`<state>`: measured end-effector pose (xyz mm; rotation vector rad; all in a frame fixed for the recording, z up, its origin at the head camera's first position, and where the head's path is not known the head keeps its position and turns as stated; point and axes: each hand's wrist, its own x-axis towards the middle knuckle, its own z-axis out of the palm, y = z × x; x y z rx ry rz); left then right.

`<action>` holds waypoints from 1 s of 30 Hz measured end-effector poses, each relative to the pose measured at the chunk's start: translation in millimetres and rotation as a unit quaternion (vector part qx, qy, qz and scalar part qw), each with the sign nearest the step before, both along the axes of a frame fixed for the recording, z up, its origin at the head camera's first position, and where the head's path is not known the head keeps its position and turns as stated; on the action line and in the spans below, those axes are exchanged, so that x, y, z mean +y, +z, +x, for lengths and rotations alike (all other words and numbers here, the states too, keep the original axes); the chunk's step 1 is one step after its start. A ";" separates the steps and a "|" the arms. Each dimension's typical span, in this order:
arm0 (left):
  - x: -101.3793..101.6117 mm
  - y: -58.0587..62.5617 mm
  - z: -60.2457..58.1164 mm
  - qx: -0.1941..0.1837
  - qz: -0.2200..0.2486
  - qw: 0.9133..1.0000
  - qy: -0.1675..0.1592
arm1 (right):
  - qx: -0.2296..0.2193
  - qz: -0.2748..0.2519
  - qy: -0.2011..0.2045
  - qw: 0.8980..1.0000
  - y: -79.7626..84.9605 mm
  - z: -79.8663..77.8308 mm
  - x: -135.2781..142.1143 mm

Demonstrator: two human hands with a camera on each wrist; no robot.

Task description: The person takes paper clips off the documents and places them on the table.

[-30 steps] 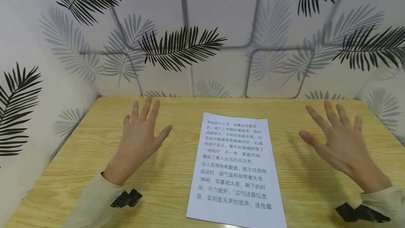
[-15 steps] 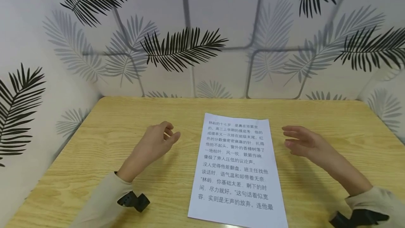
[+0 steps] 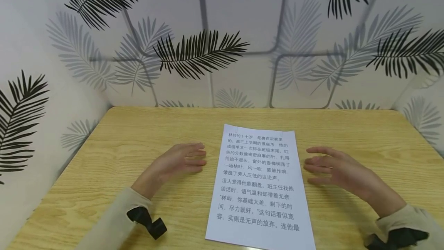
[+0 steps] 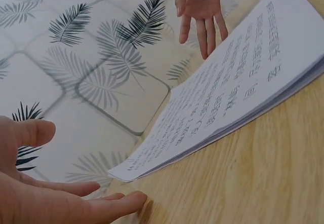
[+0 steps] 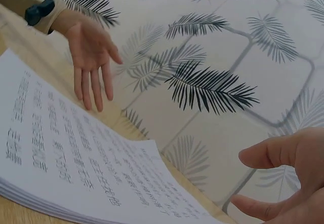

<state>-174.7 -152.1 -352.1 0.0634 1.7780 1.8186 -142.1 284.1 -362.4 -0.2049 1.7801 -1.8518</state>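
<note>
A stack of printed paper (image 3: 258,188), covered in lines of Chinese text, lies on the wooden table (image 3: 114,157). To its left, apart from it, is my left hand (image 3: 173,163), its fingers pointing toward the sheets and holding nothing. My right hand (image 3: 343,171) is on the other side, also apart from the paper, with fingers spread a little and nothing in them. In the left wrist view the stack's layered edge shows beside my left fingers (image 4: 116,206). The right wrist view has my right thumb and a finger (image 5: 258,208) held apart near the paper's far corner.
A white wall with palm-leaf patterns (image 3: 201,53) stands behind the table and along its left side. Each sleeve bears a black wrist device, one on the left (image 3: 147,221) and one on the right (image 3: 399,238).
Both hands have turned from spread and raised to pointing inward, and have come closer to the paper's sides. Left fingers curled midway, then straightened. The paper stays in place.
</note>
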 end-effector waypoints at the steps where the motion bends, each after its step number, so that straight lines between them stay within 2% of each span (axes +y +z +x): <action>1: 1.0 -0.6 0.2 -0.020 0.024 1.000 0.000 | -0.018 -0.038 0.011 0.999 -1.5 -1.5 2.2; 4: 4.3 -2.0 1.3 -0.075 0.097 0.992 -0.006 | -0.072 -0.139 0.042 0.987 -3.8 -4.5 4.3; 6: 6.1 -3.4 1.5 -0.110 0.141 0.984 -0.011 | -0.096 -0.174 0.054 0.979 -4.2 -5.5 3.3; 9: 8.6 -6.1 2.1 -0.147 0.181 0.972 -0.006 | -0.106 -0.179 0.057 0.977 -4.4 -6.1 1.9; 13: 10.8 -9.6 3.8 -0.159 0.185 0.970 0.003 | -0.101 -0.151 0.047 0.982 -6.5 -6.9 3.2; 20: 13.9 -12.5 5.9 -0.142 0.155 0.978 0.012 | -0.093 -0.123 0.044 0.987 -15.8 -10.7 4.7; 25: 20.0 -16.3 5.8 -0.127 0.123 0.984 0.008 | -0.076 -0.084 0.017 0.993 -17.0 -11.7 2.4; 30: 27.9 -19.5 8.1 -0.040 0.055 0.997 -0.032 | -0.050 0.004 -0.013 0.999 -12.4 -9.6 -8.9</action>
